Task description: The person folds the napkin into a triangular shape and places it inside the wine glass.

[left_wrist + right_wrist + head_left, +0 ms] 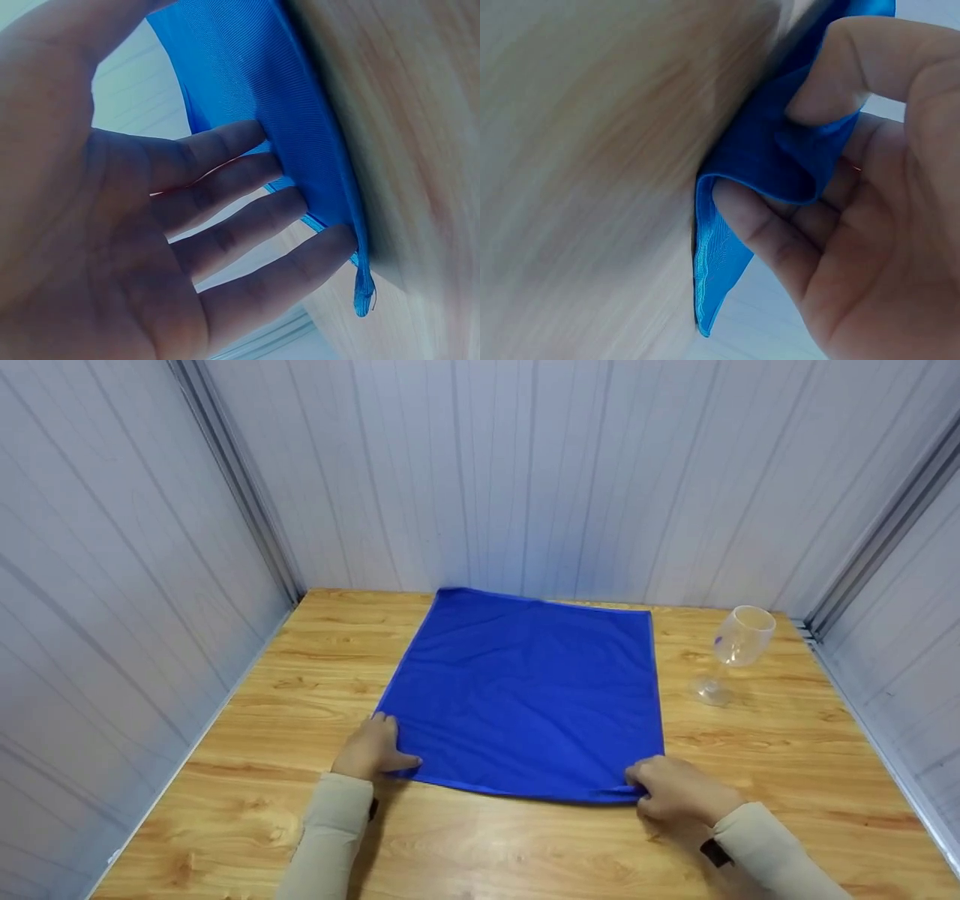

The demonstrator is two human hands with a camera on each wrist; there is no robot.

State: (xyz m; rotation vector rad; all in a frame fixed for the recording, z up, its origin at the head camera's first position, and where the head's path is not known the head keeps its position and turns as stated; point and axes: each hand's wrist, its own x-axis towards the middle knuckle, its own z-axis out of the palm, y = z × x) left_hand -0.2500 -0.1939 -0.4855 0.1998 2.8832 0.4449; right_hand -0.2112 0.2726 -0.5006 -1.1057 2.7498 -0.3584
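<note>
A blue cloth (525, 690) lies spread on the wooden table, with slight wrinkles across it. At its near left corner is my left hand (375, 748). The left wrist view shows that hand's fingers (247, 262) fairly straight and spaced apart, their tips touching the cloth (300, 112) near its edge. My right hand (679, 787) pinches the near right corner. In the right wrist view, the thumb (840, 82) presses on a fold of the cloth (757, 150), while fingers sit beneath it and the corner tip hangs past them.
A clear stemmed glass (742, 637) with a small purple mark stands upright to the right of the cloth. Bare wooden table (495, 847) shows around the cloth. White panel walls (487, 472) rise at the back and both sides.
</note>
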